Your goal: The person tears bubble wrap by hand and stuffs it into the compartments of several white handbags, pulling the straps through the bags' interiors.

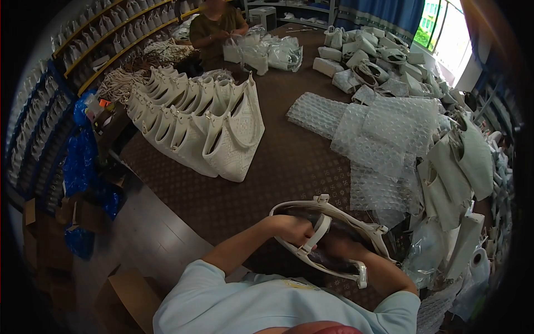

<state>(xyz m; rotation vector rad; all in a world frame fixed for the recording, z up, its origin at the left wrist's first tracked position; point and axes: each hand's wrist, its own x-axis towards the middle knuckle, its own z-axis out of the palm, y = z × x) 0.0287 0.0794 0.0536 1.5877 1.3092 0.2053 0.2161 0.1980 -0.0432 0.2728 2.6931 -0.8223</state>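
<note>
A cream handbag point(382, 240) stands with its mouth upward at the table's near edge, close to my body. My left hand point(297, 229) is at the left side of the opening, its fingers curled by the near rim and partly behind a handle strap point(322, 227). Into the dark inside of the bag reaches my right hand point(338, 246). It is blurred and shadowed, so its fingers and anything in them cannot be made out. The second handle lies along the far rim.
A row of cream handbags point(236, 147) stands across the brown table point(278, 156). Bubble wrap sheets point(384, 131) lie right of the middle, with piled bags point(361, 55) behind. More bags point(459, 161) crowd the right edge. A co-worker point(214, 33) handles clear plastic at the far side.
</note>
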